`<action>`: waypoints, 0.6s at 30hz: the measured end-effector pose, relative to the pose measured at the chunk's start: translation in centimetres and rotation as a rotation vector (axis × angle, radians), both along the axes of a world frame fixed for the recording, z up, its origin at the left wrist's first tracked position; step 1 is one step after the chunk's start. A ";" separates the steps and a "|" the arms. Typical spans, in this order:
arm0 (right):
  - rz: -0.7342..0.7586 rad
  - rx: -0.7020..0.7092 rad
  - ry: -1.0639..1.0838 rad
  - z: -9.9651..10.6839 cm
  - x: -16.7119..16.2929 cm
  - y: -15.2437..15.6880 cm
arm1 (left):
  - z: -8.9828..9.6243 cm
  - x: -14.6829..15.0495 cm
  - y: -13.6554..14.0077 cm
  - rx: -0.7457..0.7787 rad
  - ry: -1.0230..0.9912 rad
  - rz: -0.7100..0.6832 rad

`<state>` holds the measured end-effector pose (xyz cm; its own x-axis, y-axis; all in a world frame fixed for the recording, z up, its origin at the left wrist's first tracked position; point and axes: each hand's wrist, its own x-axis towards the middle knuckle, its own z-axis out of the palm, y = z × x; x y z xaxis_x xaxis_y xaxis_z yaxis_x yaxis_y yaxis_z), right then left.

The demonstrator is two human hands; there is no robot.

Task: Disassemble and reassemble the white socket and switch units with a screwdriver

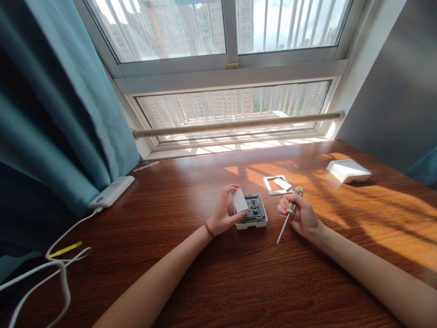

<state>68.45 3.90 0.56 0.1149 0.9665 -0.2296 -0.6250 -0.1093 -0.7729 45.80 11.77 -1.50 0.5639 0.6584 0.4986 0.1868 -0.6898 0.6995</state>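
Note:
My left hand (223, 214) pinches a white switch rocker plate (240, 201) between thumb and fingers. It holds the plate tilted above the left side of an opened wall switch (255, 208). The switch lies on the table with its dark grey inner mechanism facing up in a white base, partly covered by the plate and my fingers. To the right of it, my right hand (302, 216) is closed around a screwdriver (292, 206) with a yellowish and grey handle. The metal shaft points down and to the left, apart from the switch.
A white square frame (268, 187) lies behind the switch, with a small white plate (282, 183) across it. At the right back sits a white box-like piece (348, 170). On the left are a white power bank (112, 191), its cable (68, 229), a yellow strip (64, 249) and a blue curtain (78, 100).

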 end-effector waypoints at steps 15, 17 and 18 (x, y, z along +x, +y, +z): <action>0.514 0.063 -0.274 1.8 -1.5 -2.6 | 0.4 1.3 -2.1 0.141 0.053 0.099; 0.383 0.061 -0.270 2.0 -0.4 -1.8 | 0.2 1.3 -1.9 0.133 0.064 0.118; 0.297 0.057 -0.258 2.0 0.3 -1.2 | 0.1 1.3 -1.9 0.126 0.079 0.121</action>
